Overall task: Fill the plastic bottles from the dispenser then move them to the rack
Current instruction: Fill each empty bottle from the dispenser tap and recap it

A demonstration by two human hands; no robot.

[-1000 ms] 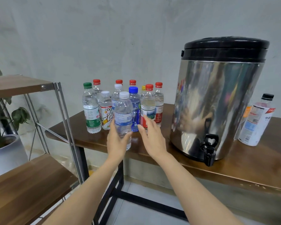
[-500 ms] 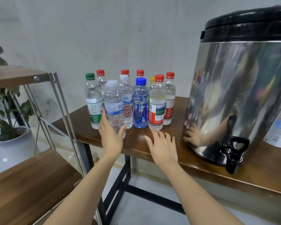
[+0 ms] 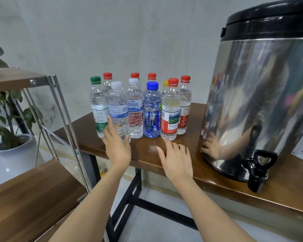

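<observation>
Since 1 second ago, the left hand (image 3: 117,147) has brought its bottle (image 3: 118,109) back against the cluster (image 3: 151,112), and the right hand (image 3: 177,159) has dropped. Left fingers (image 3: 109,129) curl round the upright bottle's lower half. Right fingers (image 3: 170,145) lie spread on the table (image 3: 191,141), with the dispenser (image 3: 261,102) further right.

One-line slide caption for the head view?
Left hand holds a white-capped bottle on the table; right hand open beside it, steel dispenser at right.

Left hand (image 3: 116,145) curled round white-capped bottle (image 3: 118,105), right hand (image 3: 176,158) palm-down, fingers relaxed, both forearms outstretched
</observation>
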